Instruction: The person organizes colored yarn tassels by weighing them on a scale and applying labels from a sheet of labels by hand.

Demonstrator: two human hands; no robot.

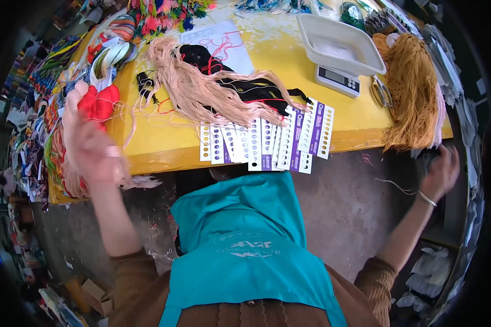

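My left hand [99, 152] is raised at the left table edge, smeared by motion, beside a pale pink hank of thread [73, 122] and a bright red skein [99, 102]. My right hand [443, 171] is out past the table's right corner, fingers loosely apart, just below a golden-brown hank [412, 87]. Mid-table lies a peach hank [193, 87] over black thread [256, 90] with red strands. Under their front end, punched thread cards [283, 144] with purple print fan out over the table edge.
A digital scale [337, 80] carries a white plastic tray [341, 46]. Scissors [382, 91] lie right of it on the yellow table [360, 128]. Multicoloured skeins [63, 60] pile up along the left. White paper [223, 41] lies behind the peach hank. A loose strand [395, 186] shows near my right wrist.
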